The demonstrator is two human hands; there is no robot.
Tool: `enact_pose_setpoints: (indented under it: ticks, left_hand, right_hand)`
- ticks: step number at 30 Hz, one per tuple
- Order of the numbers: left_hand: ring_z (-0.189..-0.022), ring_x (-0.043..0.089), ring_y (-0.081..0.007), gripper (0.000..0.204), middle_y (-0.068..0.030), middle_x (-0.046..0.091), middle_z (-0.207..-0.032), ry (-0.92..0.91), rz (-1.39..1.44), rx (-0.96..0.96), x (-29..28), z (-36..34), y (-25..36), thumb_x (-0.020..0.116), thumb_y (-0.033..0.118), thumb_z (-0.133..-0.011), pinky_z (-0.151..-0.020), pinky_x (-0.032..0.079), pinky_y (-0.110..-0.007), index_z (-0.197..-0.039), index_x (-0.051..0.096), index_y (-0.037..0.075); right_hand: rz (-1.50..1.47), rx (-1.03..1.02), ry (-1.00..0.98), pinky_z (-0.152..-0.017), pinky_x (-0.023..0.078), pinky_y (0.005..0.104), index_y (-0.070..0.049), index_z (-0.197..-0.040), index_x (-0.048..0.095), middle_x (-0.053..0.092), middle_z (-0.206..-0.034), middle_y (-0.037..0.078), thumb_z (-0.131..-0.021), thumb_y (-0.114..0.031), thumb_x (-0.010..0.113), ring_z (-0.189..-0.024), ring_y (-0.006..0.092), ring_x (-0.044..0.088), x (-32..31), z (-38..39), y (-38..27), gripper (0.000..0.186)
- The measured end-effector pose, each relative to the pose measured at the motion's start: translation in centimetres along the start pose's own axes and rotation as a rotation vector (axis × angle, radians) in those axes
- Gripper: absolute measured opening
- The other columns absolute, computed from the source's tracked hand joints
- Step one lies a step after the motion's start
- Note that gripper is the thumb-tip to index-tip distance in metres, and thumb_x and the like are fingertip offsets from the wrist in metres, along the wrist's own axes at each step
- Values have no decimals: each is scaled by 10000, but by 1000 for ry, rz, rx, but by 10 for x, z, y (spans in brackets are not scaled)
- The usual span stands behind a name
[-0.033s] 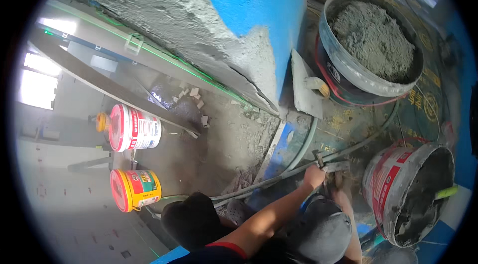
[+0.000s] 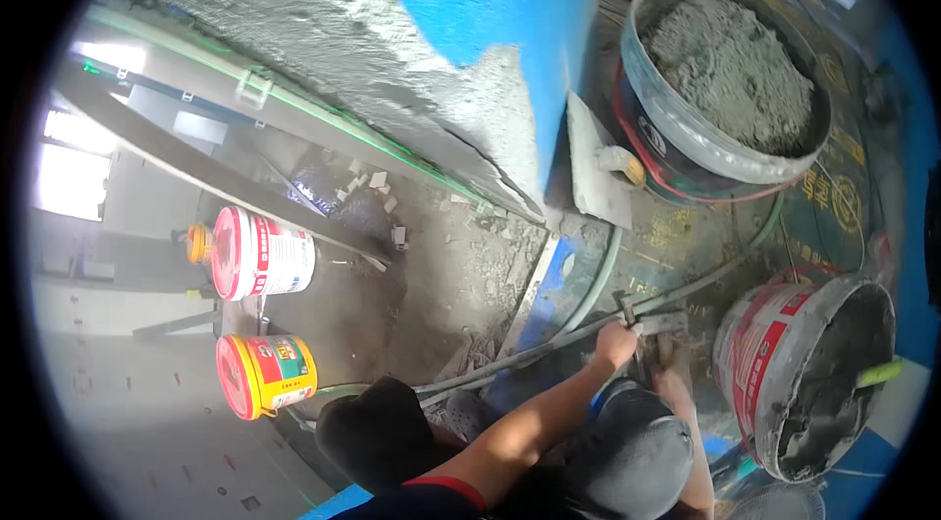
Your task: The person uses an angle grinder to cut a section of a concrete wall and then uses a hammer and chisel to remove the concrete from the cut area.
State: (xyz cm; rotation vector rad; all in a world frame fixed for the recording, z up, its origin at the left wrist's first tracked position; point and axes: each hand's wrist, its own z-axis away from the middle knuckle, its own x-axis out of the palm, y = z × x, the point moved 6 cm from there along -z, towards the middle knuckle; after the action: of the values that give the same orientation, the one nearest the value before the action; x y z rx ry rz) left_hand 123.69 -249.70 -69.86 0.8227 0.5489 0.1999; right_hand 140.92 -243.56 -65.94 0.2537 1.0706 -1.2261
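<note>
Head view showed the left hand (image 2: 618,342) clenched around a small trowel handle (image 2: 627,309), its grey blade (image 2: 662,324) lying low over the dirty floor (image 2: 470,275) between the two mortar buckets. The right hand (image 2: 674,385) sat just beside it, below the blade; whether its fingers were closed I could not tell. A red-and-white bucket (image 2: 784,363) smeared with wet mortar stood to the right, and a large grey tub (image 2: 725,79) full of mortar stood further off. A grey hose (image 2: 549,348) ran under the hand. The trowel looked stiff, light and gritty, likely slippery with mortar; the handle seemed the sound place to grip it.
</note>
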Motion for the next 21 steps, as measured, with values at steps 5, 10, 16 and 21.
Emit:
enact_pose_setpoints:
  ticks: [5,10,16,21]
  left_hand:
    - [-680,605,-212,296,-82,644,-738,-60,632,-230,10,15,-38,665,274,-845,-658,470,-319,-938,635,-5]
    - [-757,622,-237,208,-125,621,-799,-166,526,89,-24,59,33,510,204,-930,-692,476,-350,-961,577,10]
    - [-804,584,-363,211,-153,591,-854,-119,92,753,-119,113,185,613,223,-839,-708,461,-403,-893,568,24]
    - [-879,561,-293,168,-92,545,-835,11,-450,805,-142,91,184,688,207,-625,-793,413,-426,-692,634,62]
  right_hand:
    - [-114,99,-53,-769,479,509,52,-1155,489,592,-1082,299,-794,-281,578,-923,464,598,-18,-7,-21,499]
    - [-230,89,-56,-841,471,465,-9,-1217,502,602,-1079,287,-767,-216,582,-1000,446,587,-13,-13,1,501]
    - [-591,-33,-161,-847,460,426,4,-1124,584,628,-1079,272,-765,-326,682,-1037,388,611,-29,-17,-42,497]
    - [-87,281,96,-750,481,428,32,-1000,593,653,-975,227,-762,-300,700,-883,404,621,-23,-3,-18,422]
